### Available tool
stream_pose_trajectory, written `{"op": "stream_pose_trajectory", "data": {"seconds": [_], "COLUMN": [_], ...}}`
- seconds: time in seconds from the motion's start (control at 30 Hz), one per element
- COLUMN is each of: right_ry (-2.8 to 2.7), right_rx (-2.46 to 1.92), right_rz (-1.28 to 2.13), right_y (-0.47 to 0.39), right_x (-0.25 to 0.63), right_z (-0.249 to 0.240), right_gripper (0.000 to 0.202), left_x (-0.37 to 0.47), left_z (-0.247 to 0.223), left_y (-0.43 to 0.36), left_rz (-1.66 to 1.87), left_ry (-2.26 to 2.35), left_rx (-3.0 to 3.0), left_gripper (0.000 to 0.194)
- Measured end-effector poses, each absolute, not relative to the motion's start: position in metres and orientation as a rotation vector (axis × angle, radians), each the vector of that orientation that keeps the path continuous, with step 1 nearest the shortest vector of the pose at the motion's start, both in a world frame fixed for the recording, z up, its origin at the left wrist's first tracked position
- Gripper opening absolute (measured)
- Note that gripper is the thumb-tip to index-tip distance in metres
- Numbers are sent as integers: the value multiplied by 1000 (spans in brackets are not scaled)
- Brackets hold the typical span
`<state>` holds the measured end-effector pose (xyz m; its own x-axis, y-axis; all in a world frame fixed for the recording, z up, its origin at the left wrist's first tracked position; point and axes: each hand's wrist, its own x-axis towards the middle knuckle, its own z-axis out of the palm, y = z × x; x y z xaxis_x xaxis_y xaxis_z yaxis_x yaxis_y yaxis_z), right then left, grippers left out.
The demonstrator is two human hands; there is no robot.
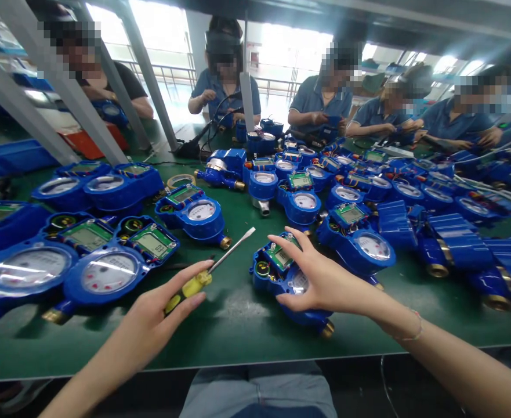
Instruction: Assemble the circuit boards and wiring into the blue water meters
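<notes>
My left hand (163, 302) is closed around the yellow-and-black handle of a flathead screwdriver (233, 247). Its metal blade slants up and to the right, its tip clear of any meter. My right hand (320, 276) is spread over a blue water meter (264, 278) on the green table, thumb on the near side of the dial and fingers toward its far edge. I cannot tell how firmly it touches. The meter's upper housing lies uncovered, showing a green circuit board with a small display; my hand hides part of the dial.
More blue water meters stand on the left (102, 273), in the middle (200, 212) and on the right (370, 247) of the green table (233, 348). A tape roll (181, 181) lies behind. Grey posts (57, 75) rise at the left. Several people sit working across the table.
</notes>
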<state>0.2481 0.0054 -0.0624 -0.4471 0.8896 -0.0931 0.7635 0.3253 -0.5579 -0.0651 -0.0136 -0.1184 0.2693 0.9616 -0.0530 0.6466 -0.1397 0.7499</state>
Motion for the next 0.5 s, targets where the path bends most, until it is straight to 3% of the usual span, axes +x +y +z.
{"op": "stream_pose_trajectory", "data": {"seconds": [0.33, 0.5], "right_ry": [-2423, -2457], "right_rx": [-1307, -1219], "right_rz": [901, 882], "right_y": [27, 31], "right_x": [263, 265], "right_z": [-62, -62], "right_gripper": [102, 99], "left_x": [-86, -70], "left_z": [-82, -56], "left_y": [-27, -10], "left_rz": [131, 195], "left_ry": [1424, 1393], "left_rx": [2296, 2338], "left_gripper": [44, 43]}}
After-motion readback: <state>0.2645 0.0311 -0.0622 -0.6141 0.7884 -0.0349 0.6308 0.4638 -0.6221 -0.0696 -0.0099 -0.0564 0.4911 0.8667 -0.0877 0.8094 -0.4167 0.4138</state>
